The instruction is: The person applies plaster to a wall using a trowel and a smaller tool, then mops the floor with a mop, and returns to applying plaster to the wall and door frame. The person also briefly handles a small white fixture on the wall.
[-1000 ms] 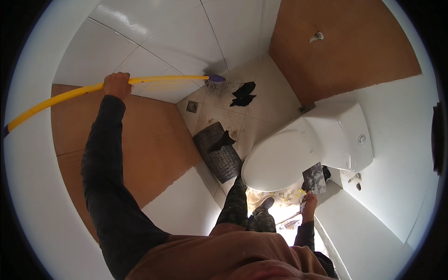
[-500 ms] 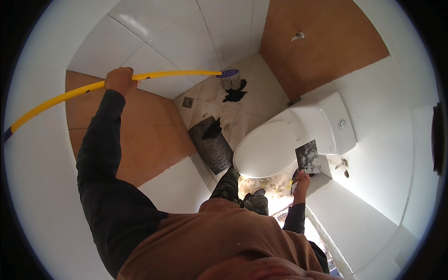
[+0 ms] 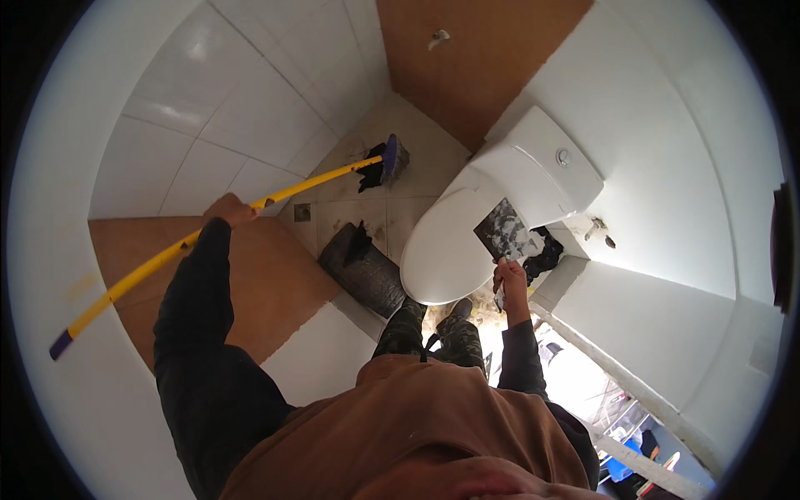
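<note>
My left hand point(image 3: 231, 210) is wrapped round the yellow handle of a broom point(image 3: 317, 181). Its purple head point(image 3: 390, 155) with greyish bristles rests at the tiled floor near the far corner, by a crumpled black plastic piece point(image 3: 371, 172). In my right hand point(image 3: 511, 277) is a flat, squarish dark plate point(image 3: 502, 227) smeared with white and grey, gripped at its near edge. Whether it has a handle inside my fingers I cannot tell. The plate hangs over the right side of the white toilet point(image 3: 442, 250).
A dark curved sheet point(image 3: 364, 271) lies left of the toilet, near my feet. A floor drain point(image 3: 302, 212) sits by the left wall. Black plastic point(image 3: 546, 252) lies right of the toilet. A pipe stub point(image 3: 437, 37) sticks out of the brown wall. Walls are close on both sides.
The broom head has gone down onto the floor by the black plastic, and its handle end has tilted lower. My right hand has lifted the smeared plate leftward over the toilet. The view has shifted.
</note>
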{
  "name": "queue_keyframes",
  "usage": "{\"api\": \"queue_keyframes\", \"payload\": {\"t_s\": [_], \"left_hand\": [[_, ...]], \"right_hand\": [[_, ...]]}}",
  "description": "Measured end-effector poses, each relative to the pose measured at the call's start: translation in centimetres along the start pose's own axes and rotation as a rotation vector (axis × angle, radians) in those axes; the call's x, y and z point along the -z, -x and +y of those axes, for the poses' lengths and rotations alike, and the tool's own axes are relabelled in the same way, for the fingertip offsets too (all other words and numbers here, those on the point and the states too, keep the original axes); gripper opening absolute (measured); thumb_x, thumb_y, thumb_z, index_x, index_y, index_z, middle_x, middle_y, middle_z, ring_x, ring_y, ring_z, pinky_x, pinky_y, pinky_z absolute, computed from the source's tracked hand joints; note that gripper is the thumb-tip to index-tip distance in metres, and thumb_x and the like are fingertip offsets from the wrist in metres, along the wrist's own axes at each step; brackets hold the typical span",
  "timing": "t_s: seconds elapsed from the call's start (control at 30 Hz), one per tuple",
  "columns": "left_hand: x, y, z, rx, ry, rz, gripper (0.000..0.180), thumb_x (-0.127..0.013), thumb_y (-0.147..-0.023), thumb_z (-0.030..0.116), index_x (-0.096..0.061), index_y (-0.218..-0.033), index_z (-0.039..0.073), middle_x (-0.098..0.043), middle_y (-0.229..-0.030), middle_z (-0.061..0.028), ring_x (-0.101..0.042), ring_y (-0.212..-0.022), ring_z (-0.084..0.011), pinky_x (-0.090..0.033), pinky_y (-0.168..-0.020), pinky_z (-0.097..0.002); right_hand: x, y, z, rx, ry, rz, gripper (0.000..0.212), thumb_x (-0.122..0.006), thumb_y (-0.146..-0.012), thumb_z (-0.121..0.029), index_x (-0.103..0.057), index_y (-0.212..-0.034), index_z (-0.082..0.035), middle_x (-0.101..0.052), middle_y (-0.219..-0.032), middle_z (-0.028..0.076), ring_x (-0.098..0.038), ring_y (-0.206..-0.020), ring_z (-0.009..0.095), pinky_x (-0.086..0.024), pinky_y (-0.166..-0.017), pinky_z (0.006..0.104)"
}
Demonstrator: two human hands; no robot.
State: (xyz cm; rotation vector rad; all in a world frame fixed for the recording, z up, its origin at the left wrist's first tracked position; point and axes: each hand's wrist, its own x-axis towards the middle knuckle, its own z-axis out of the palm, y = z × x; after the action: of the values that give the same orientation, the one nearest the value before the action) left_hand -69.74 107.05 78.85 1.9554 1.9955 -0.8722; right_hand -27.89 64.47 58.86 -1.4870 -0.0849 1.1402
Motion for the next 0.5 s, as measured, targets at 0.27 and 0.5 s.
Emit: {"api": "queue_keyframes", "payload": {"t_s": [0.27,0.5], "left_hand": [[-4.2,1.6,2.9,0.025,0.585,-0.406,0.047,-0.064,-0.086,0.049,-0.059,-0.074,0.004,-0.044,-0.053,-0.0007,-0.038,-0.041,-0.0119,-0.029,-0.038,-0.0292],[-5.0,6.5,9.0,0.105,0.658,-0.522,0.046,-0.061,-0.089,0.054,-0.056,-0.081,0.009,-0.042,-0.058,0.0028,-0.035,-0.044,-0.0073,-0.029,-0.039,-0.0258]], "right_hand": [[9.2,-8.0,7.7,-0.152,0.269,0.132,0.024,-0.064,-0.093,-0.025,-0.064,-0.082,-0.004,-0.047,-0.06,-0.004,-0.037,-0.049,0.006,-0.029,-0.044,0.0261],[12.5,-15.4,11.0,-0.158,0.25,0.077,0.027,-0.063,-0.093,-0.03,-0.061,-0.082,-0.005,-0.045,-0.058,-0.004,-0.034,-0.043,0.006,-0.026,-0.04,0.0272]]}}
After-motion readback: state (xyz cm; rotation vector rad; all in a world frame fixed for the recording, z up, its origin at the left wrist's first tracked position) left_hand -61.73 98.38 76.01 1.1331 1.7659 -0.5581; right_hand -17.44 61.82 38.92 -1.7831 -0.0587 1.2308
